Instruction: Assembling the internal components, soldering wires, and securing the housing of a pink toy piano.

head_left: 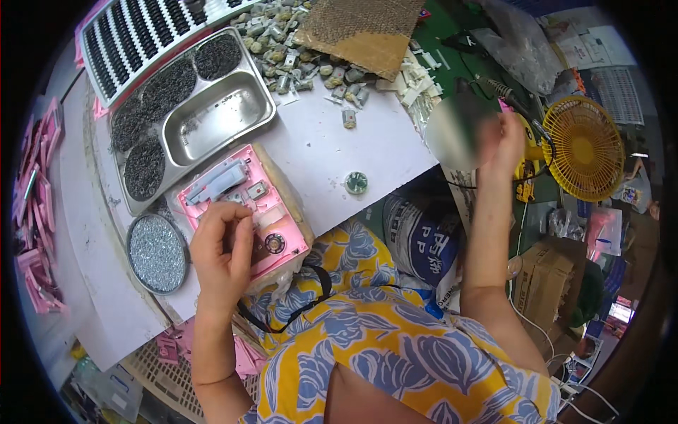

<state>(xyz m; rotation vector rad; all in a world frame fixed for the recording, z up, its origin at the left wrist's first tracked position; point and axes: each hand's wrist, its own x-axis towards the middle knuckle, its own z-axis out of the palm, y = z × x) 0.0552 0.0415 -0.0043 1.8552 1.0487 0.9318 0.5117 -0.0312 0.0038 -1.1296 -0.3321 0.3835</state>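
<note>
A pink plastic housing (pixel 247 212), open side up with a small round speaker (pixel 275 243) and other fittings showing inside, lies on the near edge of a white worktable (pixel 332 148), resting on a padded block. The left hand (pixel 222 251) sits over the housing's near left corner, fingers (pixel 236 215) curled in tight with the tips pinched together against the inner parts; whether they grip a small piece cannot be told. The right hand (pixel 505 138) is raised well off to the right of the table, beside a yellow desk fan (pixel 585 147), fingers closed round the handle of a tool whose tip is blurred. Just left of the housing stands a round tin of tiny silvery screws (pixel 157 253), and behind it a steel compartment tray (pixel 191 116) with dark small parts in three wells. A small green-and-white disc (pixel 356 183) lies alone on the table to the right. Further back, a heap of small grey motors (pixel 296 49) spreads beside a cardboard piece (pixel 360 32).
</note>
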